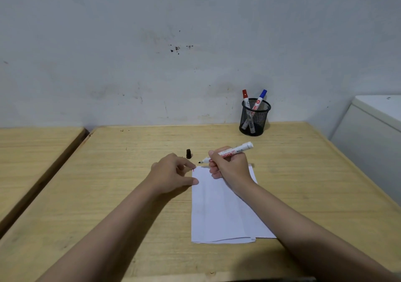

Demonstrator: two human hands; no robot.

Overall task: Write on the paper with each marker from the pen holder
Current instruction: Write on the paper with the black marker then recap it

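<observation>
A white folded paper (223, 212) lies on the wooden desk (130, 173). My right hand (230, 166) grips an uncapped black marker (236, 150), its tip just beyond the paper's top edge. My left hand (173, 172) rests at the paper's top left corner, fingertips touching it beside a small red mark. The marker's black cap (189, 153) stands on the desk behind my left hand. A black mesh pen holder (255, 117) at the back right holds a red-capped marker (245, 98) and a blue-capped marker (259, 99).
A second wooden desk (32, 151) stands to the left, separated by a narrow gap. A white cabinet (373, 134) sits beyond the right edge. A stained wall (173, 53) runs right behind the desk.
</observation>
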